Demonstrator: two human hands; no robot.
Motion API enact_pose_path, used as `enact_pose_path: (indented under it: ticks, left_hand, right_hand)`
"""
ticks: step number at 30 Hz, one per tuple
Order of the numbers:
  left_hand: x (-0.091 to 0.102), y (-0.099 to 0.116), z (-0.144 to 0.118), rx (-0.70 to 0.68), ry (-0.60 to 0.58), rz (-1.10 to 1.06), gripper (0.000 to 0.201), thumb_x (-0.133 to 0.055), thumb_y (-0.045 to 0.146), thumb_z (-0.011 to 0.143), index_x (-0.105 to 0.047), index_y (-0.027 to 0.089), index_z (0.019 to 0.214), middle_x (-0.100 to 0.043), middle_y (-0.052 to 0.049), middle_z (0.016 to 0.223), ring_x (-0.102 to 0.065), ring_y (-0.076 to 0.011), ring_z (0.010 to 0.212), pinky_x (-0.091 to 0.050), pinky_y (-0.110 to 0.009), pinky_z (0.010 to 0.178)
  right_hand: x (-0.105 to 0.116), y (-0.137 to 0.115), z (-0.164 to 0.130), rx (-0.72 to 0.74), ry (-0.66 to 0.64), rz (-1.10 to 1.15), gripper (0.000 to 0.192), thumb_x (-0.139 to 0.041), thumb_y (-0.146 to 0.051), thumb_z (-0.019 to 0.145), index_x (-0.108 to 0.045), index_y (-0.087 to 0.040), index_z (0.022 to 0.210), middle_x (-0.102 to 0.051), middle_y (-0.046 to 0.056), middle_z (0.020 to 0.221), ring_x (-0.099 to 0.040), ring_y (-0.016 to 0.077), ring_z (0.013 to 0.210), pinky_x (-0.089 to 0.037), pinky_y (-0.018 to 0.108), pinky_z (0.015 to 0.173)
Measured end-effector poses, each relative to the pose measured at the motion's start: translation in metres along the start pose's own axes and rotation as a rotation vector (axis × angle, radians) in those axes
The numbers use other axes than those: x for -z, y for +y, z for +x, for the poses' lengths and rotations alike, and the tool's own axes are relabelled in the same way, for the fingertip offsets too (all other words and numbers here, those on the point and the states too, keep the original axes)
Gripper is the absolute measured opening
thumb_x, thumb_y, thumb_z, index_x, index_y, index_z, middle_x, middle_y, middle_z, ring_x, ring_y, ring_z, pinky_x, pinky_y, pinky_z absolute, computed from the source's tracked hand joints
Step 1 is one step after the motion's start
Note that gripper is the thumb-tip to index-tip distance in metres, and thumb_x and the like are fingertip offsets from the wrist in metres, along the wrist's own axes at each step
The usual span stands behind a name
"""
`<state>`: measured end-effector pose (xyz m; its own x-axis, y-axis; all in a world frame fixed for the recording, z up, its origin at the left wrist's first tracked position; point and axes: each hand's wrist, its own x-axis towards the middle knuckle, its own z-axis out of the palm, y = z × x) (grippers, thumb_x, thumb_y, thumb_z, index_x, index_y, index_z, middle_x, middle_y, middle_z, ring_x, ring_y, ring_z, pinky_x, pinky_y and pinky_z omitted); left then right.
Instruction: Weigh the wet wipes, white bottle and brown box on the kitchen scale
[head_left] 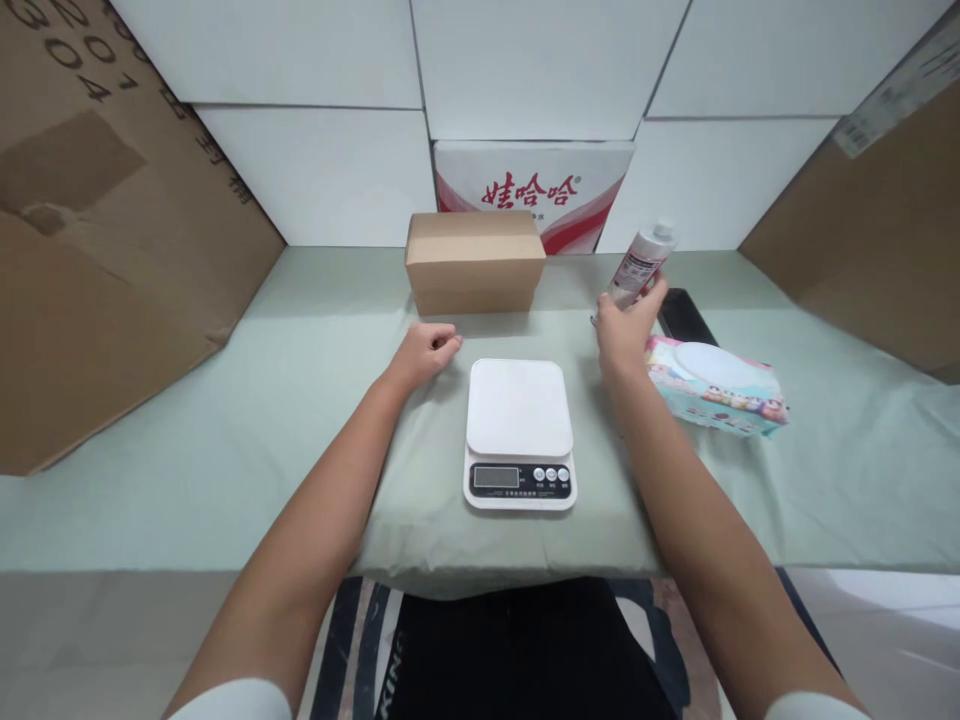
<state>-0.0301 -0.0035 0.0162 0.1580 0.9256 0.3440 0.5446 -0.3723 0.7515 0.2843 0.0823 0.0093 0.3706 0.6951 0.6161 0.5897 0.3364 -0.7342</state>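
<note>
My right hand (628,325) is wrapped round a clear bottle (637,265) with a white cap and a printed label, tilted with its cap up and to the right. Loosely curled, my left hand (429,352) rests on the cloth in front of a brown cardboard box (476,265), and nothing shows in its fingers. Between my forearms lies a white kitchen scale (519,410), its dark display panel towards me and its platform bare.
Right of my right wrist lies a colourful pack of tissues (716,385), with a black flat object (686,318) behind it. A white carton with red lettering (532,190) stands at the back. Large cardboard panels (97,240) flank the green tablecloth (300,420).
</note>
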Motion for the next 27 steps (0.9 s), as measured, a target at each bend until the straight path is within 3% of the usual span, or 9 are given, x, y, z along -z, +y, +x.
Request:
enact_pose_path:
  ticks: [2,6,9,12,15,18,20,23,27]
  left_hand:
    - [-0.002,0.001,0.000,0.014,-0.108,0.055,0.039,-0.056,0.031,0.081,-0.027,0.022,0.057,-0.027,0.005,0.055,-0.026,-0.0109,0.057,-0.021,-0.031,0.057]
    - [-0.001,0.002,-0.001,0.051,-0.143,0.094,0.037,-0.055,0.031,0.080,-0.026,0.023,0.057,-0.027,0.005,0.055,-0.026,-0.0113,0.057,-0.021,-0.031,0.057]
    - [-0.001,0.003,0.000,0.055,-0.149,0.106,0.038,-0.054,0.032,0.080,-0.026,0.023,0.057,-0.028,0.005,0.054,-0.026,-0.0113,0.058,-0.022,-0.030,0.058]
    - [0.000,0.003,0.000,0.054,-0.160,0.113,0.037,-0.054,0.032,0.079,-0.026,0.023,0.056,-0.028,0.005,0.055,-0.026,-0.0113,0.058,-0.022,-0.030,0.058]
    - [0.000,0.001,0.001,0.068,-0.161,0.103,0.037,-0.054,0.033,0.079,-0.025,0.023,0.057,-0.026,0.005,0.056,-0.026,-0.0112,0.058,-0.022,-0.031,0.058]
    - [0.000,0.000,0.002,0.058,-0.169,0.096,0.037,-0.053,0.033,0.079,-0.024,0.023,0.058,-0.026,0.005,0.057,-0.025,-0.0113,0.059,-0.021,-0.031,0.058]
    - [0.000,0.000,0.002,0.045,-0.174,0.091,0.037,-0.052,0.033,0.079,-0.024,0.023,0.058,-0.026,0.004,0.057,-0.025,-0.0115,0.059,-0.020,-0.031,0.058]
    - [0.000,0.001,0.003,0.048,-0.170,0.086,0.037,-0.052,0.032,0.078,-0.023,0.023,0.058,-0.026,0.004,0.057,-0.025,-0.0118,0.059,-0.019,-0.032,0.058]
    - [0.000,0.003,0.003,0.055,-0.162,0.063,0.037,-0.053,0.031,0.078,-0.024,0.023,0.057,-0.025,0.004,0.057,-0.024,-0.0118,0.058,-0.018,-0.032,0.057]
  right_hand:
    - [-0.009,-0.001,-0.005,-0.133,0.053,-0.030,0.080,-0.062,-0.016,0.074,-0.033,-0.024,0.148,-0.044,0.019,0.152,-0.045,0.0330,0.147,-0.036,0.061,0.121]
    - [-0.018,-0.005,-0.004,-0.366,0.080,-0.136,0.066,-0.066,-0.019,0.074,-0.046,-0.018,0.137,-0.050,0.021,0.147,-0.050,0.0361,0.142,-0.029,0.061,0.123]
    - [-0.023,-0.002,-0.003,-0.354,0.068,-0.079,0.053,-0.065,-0.022,0.078,-0.050,-0.019,0.128,-0.061,0.016,0.136,-0.056,0.0340,0.135,-0.028,0.063,0.122]
    - [-0.016,-0.010,-0.008,-0.287,0.037,0.057,0.044,-0.067,-0.029,0.080,-0.054,-0.019,0.120,-0.066,0.013,0.124,-0.066,0.0284,0.114,-0.047,0.056,0.109]
    - [0.009,-0.042,-0.020,-0.088,-0.191,0.265,0.045,-0.074,-0.045,0.082,-0.059,-0.021,0.116,-0.068,0.009,0.112,-0.066,0.0219,0.091,-0.058,0.042,0.086]
    - [0.044,-0.079,-0.039,0.067,-0.575,0.446,0.045,-0.077,-0.055,0.083,-0.063,-0.026,0.114,-0.068,0.003,0.099,-0.063,0.0184,0.081,-0.057,0.034,0.073]
    - [0.063,-0.095,-0.056,0.114,-0.727,0.481,0.039,-0.082,-0.052,0.082,-0.065,-0.026,0.106,-0.066,0.001,0.089,-0.060,0.0169,0.075,-0.054,0.033,0.069]
    - [0.077,-0.098,-0.077,0.140,-0.804,0.502,0.033,-0.084,-0.046,0.082,-0.065,-0.025,0.100,-0.062,0.000,0.080,-0.055,0.0158,0.068,-0.050,0.032,0.064]
    - [0.075,-0.092,-0.090,0.150,-0.812,0.485,0.034,-0.086,-0.044,0.080,-0.065,-0.025,0.100,-0.061,0.000,0.079,-0.052,0.0153,0.066,-0.047,0.032,0.060]
